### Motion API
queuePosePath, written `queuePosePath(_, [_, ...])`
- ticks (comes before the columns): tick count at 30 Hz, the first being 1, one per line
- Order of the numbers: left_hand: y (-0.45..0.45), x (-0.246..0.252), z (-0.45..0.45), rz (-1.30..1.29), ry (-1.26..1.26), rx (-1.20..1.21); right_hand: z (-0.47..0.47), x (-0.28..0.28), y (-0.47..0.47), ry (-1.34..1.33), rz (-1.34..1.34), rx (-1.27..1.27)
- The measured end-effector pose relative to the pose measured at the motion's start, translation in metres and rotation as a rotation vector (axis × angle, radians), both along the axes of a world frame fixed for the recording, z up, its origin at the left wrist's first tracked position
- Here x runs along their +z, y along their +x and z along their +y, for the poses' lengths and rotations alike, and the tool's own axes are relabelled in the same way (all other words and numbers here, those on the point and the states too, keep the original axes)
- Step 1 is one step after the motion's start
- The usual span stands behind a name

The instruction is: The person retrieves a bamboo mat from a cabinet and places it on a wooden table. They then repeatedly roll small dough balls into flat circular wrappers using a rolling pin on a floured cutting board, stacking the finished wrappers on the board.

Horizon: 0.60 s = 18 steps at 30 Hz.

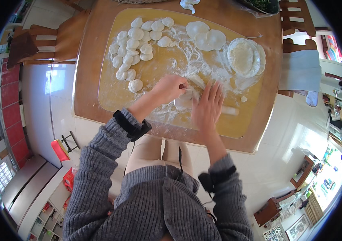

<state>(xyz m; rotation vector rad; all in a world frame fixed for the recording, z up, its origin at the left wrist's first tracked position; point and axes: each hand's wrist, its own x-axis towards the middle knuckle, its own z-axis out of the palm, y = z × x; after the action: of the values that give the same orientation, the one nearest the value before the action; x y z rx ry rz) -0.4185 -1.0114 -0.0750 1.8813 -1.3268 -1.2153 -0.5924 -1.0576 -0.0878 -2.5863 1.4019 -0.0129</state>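
Observation:
My left hand (172,88) pinches the edge of a thin dough piece (186,95) over the floured yellow mat (159,67). My right hand (208,104) lies flat, fingers extended, on a pale rolling pin, whose handle (230,110) shows to its right; the palm hides part of the pin. Rounds of dough (132,43) cluster at the mat's upper left, with a small stack (135,86) below them. Flat dough wrappers (210,37) overlap at the upper right. Beside them a clear bowl (243,57) holds flour. A small dough lump (244,99) sits right of my right hand.
The mat lies on a wooden table (88,90). At its far edge are a bowl of chopped greens (261,5) and a crumpled white tissue (189,4). Wooden chairs stand at the left (68,36) and right (299,67). A red-topped stool (60,150) is on the floor, lower left.

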Motion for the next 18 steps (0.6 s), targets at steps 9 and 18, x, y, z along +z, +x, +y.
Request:
queuePosePath(9, [0.007,-0.002,-0.001,0.081,-0.028,-0.015,0.007,0.008,-0.006,0.042,0.095,0.112])
queuePosePath(18, [0.010,0.000,-0.007,-0.051,-0.071,-0.111,0.001,0.009,-0.004,0.080,0.133,0.190])
